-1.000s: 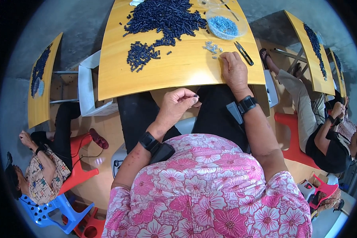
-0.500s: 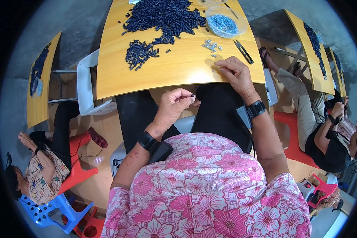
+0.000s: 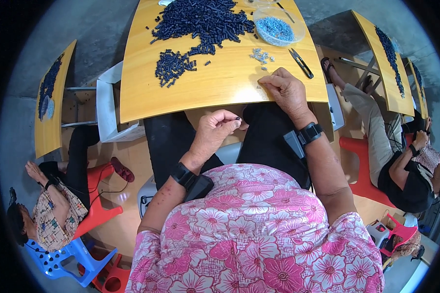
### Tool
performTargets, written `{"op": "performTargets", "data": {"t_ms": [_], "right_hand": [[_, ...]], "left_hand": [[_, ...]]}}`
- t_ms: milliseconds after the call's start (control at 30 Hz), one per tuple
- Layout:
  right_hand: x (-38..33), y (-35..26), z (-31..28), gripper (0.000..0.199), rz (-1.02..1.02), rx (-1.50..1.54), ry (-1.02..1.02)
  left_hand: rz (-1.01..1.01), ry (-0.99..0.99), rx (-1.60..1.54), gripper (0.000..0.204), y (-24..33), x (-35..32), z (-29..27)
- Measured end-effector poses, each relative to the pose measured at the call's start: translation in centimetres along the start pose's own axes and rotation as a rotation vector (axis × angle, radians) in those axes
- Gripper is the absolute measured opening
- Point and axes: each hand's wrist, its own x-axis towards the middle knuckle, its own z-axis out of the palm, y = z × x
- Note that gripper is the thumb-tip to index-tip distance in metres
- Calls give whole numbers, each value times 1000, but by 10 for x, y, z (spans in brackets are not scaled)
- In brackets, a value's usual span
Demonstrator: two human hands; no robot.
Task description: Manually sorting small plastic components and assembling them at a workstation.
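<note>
My left hand (image 3: 214, 132) is over my lap, just off the table's near edge. Its thumb and forefinger pinch a small black tubular piece (image 3: 238, 118). My right hand (image 3: 287, 92) rests at the front of the yellow wooden table (image 3: 220, 90), fingertips drawn together on the surface. Whatever lies between them is too small to make out. Beyond that hand sits a little heap of shiny silvery pieces (image 3: 262, 55). Black thread snips (image 3: 301, 63) lie to its right. A small pile of black tubular pieces (image 3: 173, 67) is further left.
A large heap of black pieces (image 3: 200, 22) covers the far table. Beside it stands a clear round bowl (image 3: 275, 30) of bluish shiny pieces. A white box (image 3: 107, 100) is left of the table. Other people sit at tables on both sides, on red stools (image 3: 100, 200).
My right hand has shifted slightly left, its fingertips now drawn together at the tabletop. The left hand keeps its pinch on the black piece, nearly still.
</note>
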Motion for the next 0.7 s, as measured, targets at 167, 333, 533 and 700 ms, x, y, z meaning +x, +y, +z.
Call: {"op": "performTargets", "data": {"t_ms": [167,333,533,700], "right_hand": [[-3,-3,-1,15,24,153,57],[-14,-8,-2,14,14,257,-7],[-15,-7,5,9,-7,143,25],[-14,-10,4,7,-19,118,41]], "left_hand": [[23,19,13,13,-2,1,-1],[-2,29,-4,12,-1,3,0],[-2,19,-8,12,1,2,2],[-7,19,5,13,-1,2,0]]}}
